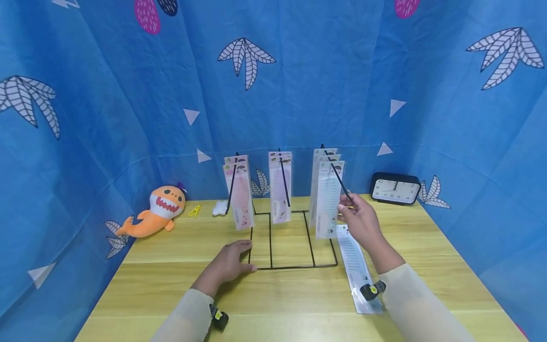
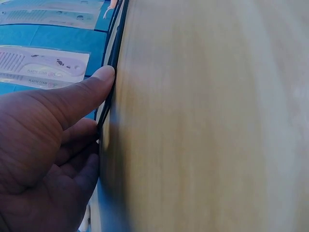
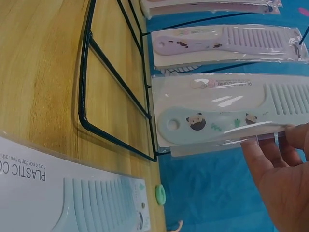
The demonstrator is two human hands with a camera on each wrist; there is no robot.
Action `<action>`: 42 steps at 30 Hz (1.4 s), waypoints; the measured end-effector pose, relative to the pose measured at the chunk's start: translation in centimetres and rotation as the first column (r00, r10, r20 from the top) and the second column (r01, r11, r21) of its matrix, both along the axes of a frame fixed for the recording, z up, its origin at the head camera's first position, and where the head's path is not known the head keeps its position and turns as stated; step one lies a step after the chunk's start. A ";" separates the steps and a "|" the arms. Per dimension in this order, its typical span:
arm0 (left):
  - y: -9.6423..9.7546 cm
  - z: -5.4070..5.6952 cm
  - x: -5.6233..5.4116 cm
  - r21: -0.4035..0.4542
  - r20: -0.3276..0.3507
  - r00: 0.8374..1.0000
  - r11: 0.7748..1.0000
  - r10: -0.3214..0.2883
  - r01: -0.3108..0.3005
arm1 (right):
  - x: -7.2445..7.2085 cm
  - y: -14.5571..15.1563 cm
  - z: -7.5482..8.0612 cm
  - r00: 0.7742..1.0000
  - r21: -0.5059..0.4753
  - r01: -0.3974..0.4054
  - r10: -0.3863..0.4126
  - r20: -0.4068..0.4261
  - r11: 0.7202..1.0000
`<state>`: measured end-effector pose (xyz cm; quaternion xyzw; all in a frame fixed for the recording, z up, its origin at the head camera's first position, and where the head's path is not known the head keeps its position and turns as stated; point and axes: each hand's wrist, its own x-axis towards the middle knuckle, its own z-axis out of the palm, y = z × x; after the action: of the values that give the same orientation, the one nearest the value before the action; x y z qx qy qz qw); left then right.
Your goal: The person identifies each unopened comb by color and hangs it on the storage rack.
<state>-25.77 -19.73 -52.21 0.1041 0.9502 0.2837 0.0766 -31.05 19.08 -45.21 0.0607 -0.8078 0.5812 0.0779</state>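
Observation:
A black wire display rack [image 1: 292,267] stands on the table with packaged combs on its three hooks. My left hand [image 1: 228,261] holds the front left corner of its base; in the left wrist view the thumb [image 2: 104,75] presses the wire and the fingers bend against it. My right hand [image 1: 363,221] is at the right hook and pinches the edge of the front packaged green comb [image 3: 212,121]. More green packs hang behind it. Packaged purple combs [image 1: 280,194] hang in the middle, packaged pink combs [image 1: 240,199] on the left.
Another packaged green comb [image 1: 354,266] lies on the table under my right forearm. An orange shark plush [image 1: 160,213], a yellow clip [image 1: 194,211] and a small white item [image 1: 220,207] sit at the back left. A black clock [image 1: 395,188] stands back right, before blue curtains [image 1: 325,95].

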 end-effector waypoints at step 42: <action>0.0 0.0 -0.1 0.007 0.014 1.000 1.000 0.008 -0.008 | 6.3 3.1 -3.8 0.946 0.778 -0.172 -0.120 0.302 0.605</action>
<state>-25.88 -19.76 -52.26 0.0984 0.9490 0.2882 0.0818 -24.76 22.21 -49.02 0.0044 -0.9814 0.1639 -0.0997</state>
